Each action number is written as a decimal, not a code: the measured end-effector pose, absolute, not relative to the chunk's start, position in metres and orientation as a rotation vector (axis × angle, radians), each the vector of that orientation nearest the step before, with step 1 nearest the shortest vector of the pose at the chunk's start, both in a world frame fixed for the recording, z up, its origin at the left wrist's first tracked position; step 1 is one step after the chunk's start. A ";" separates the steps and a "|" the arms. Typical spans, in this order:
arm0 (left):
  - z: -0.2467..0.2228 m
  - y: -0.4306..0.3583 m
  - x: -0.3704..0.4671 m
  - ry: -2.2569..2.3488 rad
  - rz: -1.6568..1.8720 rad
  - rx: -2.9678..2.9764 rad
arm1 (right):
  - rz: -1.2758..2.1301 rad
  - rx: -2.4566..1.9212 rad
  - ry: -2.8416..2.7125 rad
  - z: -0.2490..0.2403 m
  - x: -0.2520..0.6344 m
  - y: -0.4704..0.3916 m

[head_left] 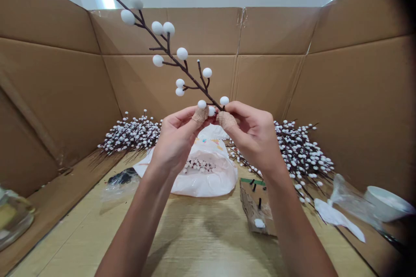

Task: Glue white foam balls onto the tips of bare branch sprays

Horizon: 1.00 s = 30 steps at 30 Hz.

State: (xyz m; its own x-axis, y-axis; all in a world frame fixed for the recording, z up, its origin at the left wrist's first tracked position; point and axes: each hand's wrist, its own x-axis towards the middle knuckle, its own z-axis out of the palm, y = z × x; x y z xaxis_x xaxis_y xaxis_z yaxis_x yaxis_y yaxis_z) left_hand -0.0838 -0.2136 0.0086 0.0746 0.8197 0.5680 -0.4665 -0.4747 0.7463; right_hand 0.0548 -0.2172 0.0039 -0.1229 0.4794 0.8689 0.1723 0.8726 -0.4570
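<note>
An artificial berry branch [182, 66], dark brown with white round berries, slants up to the left in front of me. My right hand [255, 132] is closed on its lower end, pinching the stem between thumb and fingers. My left hand [177, 134] is closed at the same end, its thumb and fingertips against a white berry [211, 111]; the exact grip is partly hidden. Tan wraps cover both thumbs. One twig [198, 62] near the middle has no full berry on its tip. Beneath my hands lies a white plastic bag [208, 186], its mouth open on many loose white berries [199, 165].
Piles of berry branches lie at left [131, 134] and right [302, 151]. A cardboard piece [256, 212] with dark pegs sits by my right forearm. Farther right are a white bowl [386, 203] and clear plastic; at left, a glass jar [14, 218]. Cardboard walls [169, 34] surround the table.
</note>
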 end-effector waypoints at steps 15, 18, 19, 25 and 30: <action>0.007 -0.212 -0.084 0.427 1.619 1.375 | 0.239 -0.527 -1.700 0.003 0.054 -0.217; 0.007 -0.212 -0.084 0.432 1.617 1.400 | 0.231 -0.535 -1.702 0.004 0.054 -0.217; 0.007 -0.212 -0.084 0.432 1.618 1.407 | 0.231 -0.537 -1.702 0.004 0.054 -0.217; 0.005 -0.212 -0.084 0.437 1.627 1.432 | 0.241 -0.544 -1.701 0.003 0.054 -0.217; 0.004 -0.212 -0.084 0.438 1.645 1.465 | 0.307 -0.529 -1.674 0.001 0.054 -0.213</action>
